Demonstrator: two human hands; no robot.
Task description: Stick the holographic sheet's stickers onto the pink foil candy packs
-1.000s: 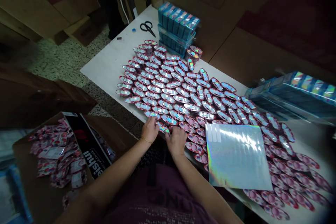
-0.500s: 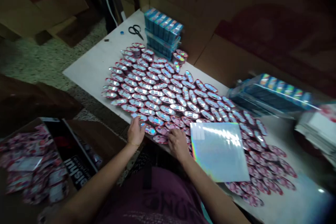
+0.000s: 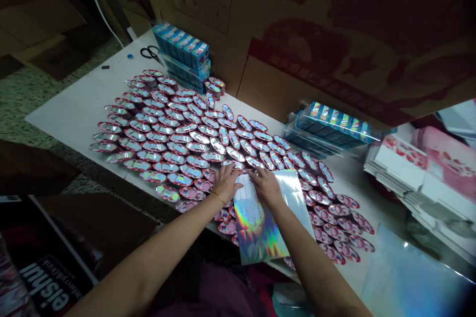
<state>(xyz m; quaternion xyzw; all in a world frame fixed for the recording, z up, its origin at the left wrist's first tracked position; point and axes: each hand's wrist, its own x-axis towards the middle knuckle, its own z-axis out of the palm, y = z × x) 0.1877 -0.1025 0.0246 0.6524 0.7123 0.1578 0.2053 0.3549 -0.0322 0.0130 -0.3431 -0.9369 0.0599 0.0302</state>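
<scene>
A shiny rainbow-reflecting sheet, seemingly of stickers (image 3: 260,237), lies over some of the small oval containers near the table's front edge. My left hand (image 3: 226,184) rests at its upper left corner, fingers bent over the oval pieces and thumb apart from them, close to the sheet. At the sheet's top edge is my right hand (image 3: 267,187), its fingers curled down onto it; the fingertips are partly hidden. Many oval containers (image 3: 178,148) have silvery tops. Others, like one at the right (image 3: 334,233), show pink round tops.
Scissors (image 3: 150,53) lie at the far left of the white table (image 3: 70,104). Blue wrapped packs (image 3: 184,54) stand at the back, with another pack (image 3: 330,126) further right. White-pink cartons (image 3: 405,158) are stacked at the right. An open dark box (image 3: 55,267) stands lower left.
Both hands have moved from the oval containers at the front edge to the top of the shiny sheet. The view has turned right, and the sheet's reflections have shifted.
</scene>
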